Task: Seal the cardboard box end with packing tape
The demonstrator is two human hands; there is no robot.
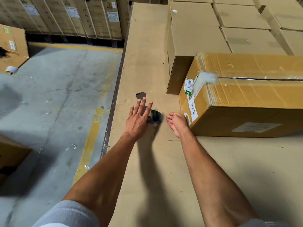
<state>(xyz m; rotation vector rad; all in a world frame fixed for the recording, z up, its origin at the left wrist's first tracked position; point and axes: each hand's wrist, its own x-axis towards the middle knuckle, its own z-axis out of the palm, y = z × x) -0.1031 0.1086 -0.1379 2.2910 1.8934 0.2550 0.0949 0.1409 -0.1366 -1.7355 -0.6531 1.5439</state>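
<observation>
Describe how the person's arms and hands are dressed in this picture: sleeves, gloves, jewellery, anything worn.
Both hands are bare: no gloves, rings or watch show on the left hand or the right hand. The forearms are uncovered up to the elbows. A short, light grey-white sleeve covers the left upper arm; a sliver of similar pale cloth shows at the right arm's bottom edge. No markings are visible on the fabric.

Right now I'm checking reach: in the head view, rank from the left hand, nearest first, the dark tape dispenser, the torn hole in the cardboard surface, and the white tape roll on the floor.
1. Dark tape dispenser, just right of the left hand.
2. Torn hole, just beyond the fingertips.
3. White tape roll, far left on the concrete floor.
</observation>
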